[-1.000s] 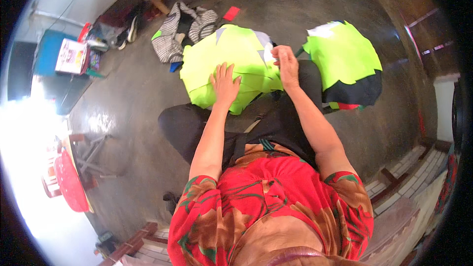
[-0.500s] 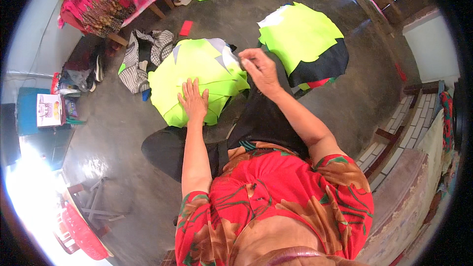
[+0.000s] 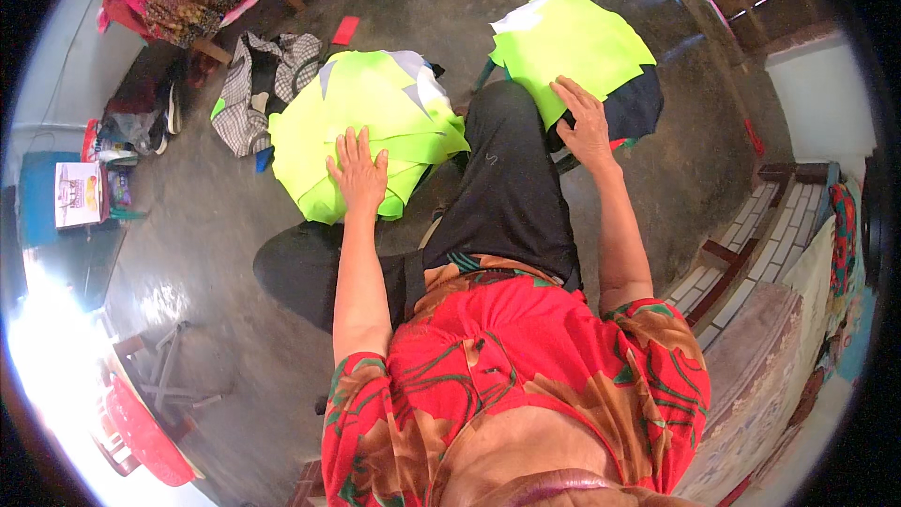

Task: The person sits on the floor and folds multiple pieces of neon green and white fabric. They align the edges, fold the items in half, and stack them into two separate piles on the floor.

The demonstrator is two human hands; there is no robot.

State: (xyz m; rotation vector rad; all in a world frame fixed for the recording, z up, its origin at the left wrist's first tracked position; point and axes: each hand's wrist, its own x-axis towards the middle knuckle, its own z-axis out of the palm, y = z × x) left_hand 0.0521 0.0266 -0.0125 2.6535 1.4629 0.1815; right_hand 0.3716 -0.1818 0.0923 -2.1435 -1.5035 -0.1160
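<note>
Pressing my left hand, fingers spread flat, on the neon-green fabric stack left of my black-clad knee, I rest my right hand, fingers loosely splayed, on the second pile beyond it, best kept flat so no pieces slide.

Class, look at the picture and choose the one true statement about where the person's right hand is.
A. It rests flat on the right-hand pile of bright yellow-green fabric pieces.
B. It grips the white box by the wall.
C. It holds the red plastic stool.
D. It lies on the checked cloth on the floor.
A: the right hand lies open on the right pile of yellow-green fabric, while the left hand presses the left pile.
</note>
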